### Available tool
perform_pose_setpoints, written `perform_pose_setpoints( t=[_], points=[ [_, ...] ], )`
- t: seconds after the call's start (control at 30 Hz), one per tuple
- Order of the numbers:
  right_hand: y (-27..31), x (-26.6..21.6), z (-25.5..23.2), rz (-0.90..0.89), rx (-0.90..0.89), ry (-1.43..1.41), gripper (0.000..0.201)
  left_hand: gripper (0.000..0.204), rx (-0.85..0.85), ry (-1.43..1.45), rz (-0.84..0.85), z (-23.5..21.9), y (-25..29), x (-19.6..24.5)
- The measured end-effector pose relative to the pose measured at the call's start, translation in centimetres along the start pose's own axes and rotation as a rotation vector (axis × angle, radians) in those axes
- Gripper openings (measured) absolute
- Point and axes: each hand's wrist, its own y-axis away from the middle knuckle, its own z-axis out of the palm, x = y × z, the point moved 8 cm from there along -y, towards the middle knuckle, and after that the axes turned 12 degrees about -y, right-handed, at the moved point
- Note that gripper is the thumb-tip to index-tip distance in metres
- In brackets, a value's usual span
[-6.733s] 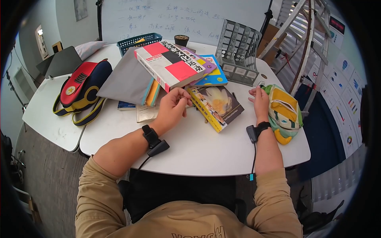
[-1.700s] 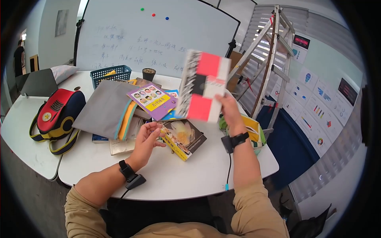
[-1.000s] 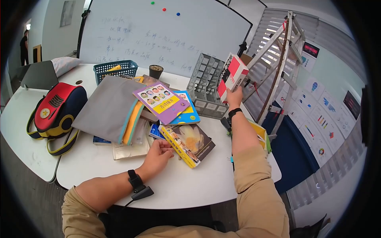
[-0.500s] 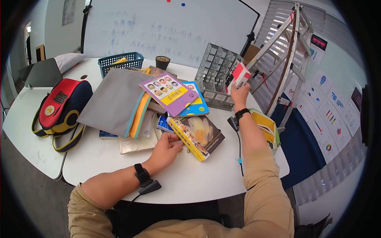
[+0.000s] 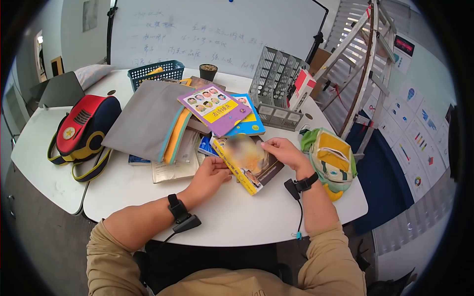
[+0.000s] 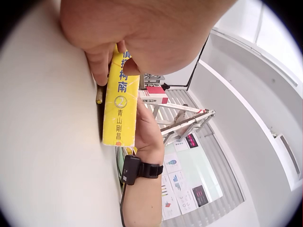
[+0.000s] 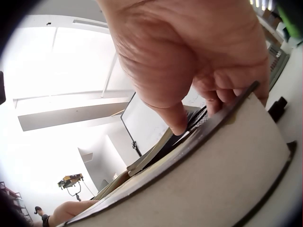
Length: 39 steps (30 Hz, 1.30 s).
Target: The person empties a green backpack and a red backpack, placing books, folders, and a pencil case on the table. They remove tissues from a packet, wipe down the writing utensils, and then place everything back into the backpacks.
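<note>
A thick book (image 5: 242, 160) with a yellow spine and a dark cover with a pale flower lies in front of me on the white table. My left hand (image 5: 207, 177) is at its spine; in the left wrist view the fingers (image 6: 98, 71) and thumb straddle the yellow spine. At the opposite edge my right hand (image 5: 286, 154) grips the book, thumb over the cover, the other fingers behind the edge in the right wrist view. A red-and-white book (image 5: 301, 89) stands tilted in the right end of the grey file rack (image 5: 279, 116).
Left of the books lie a grey zip pouch (image 5: 143, 118) and a red-and-navy bag (image 5: 86, 128). Purple (image 5: 215, 108) and blue (image 5: 254, 121) books overlap behind. A green-and-yellow pouch (image 5: 331, 158) sits right; a teal basket (image 5: 155, 74) and potted plant (image 5: 208, 72) stand at the back.
The red-and-white book went from the pile into the grey rack, and the right hand let it go. The right hand then came back to the yellow-spined book; the left stays at its spine.
</note>
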Motion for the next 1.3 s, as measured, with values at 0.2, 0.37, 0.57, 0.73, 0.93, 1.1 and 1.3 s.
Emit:
perform_pose_setpoints(
  t=[0.2, 0.37, 0.57, 0.73, 0.93, 1.1, 1.3],
  points=[
    [1.2, 0.1, 1.8, -0.073, 0.025, 0.037, 0.044, 0.050, 0.073, 0.107, -0.016, -0.2, -0.3, -0.2],
    [1.6, -0.4, 3.0, -0.071, -0.091, -0.035, 0.042, 0.065, 0.134, 0.040, -0.045, -0.9, 0.3, 0.8],
    [1.9, -1.3, 2.6, -0.091, -0.053, -0.083, 0.046, 0.073, 0.128, 0.133, 0.035, -0.4, 0.8, 1.4],
    [1.3, -0.1, 1.7, -0.038, 0.030, -0.251, 0.048, 0.069, -0.015, 0.119, 0.020, 0.3, 0.8, 1.1],
    [1.0, 0.2, 0.9, -0.052, 0.054, -0.275, 0.049, 0.067, -0.119, 0.198, 0.033, 1.6, 1.2, 1.7],
    [0.2, 2.1, -1.9, 0.023, 0.216, -0.197, 0.051, 0.065, -0.052, 0.022, 0.063, 1.3, 0.6, 0.7],
    [-0.6, -2.2, -1.6, -0.175, 0.324, -0.327, 0.055, 0.064, 0.022, -0.037, 0.023, 0.0, 0.1, 0.4]
  ],
)
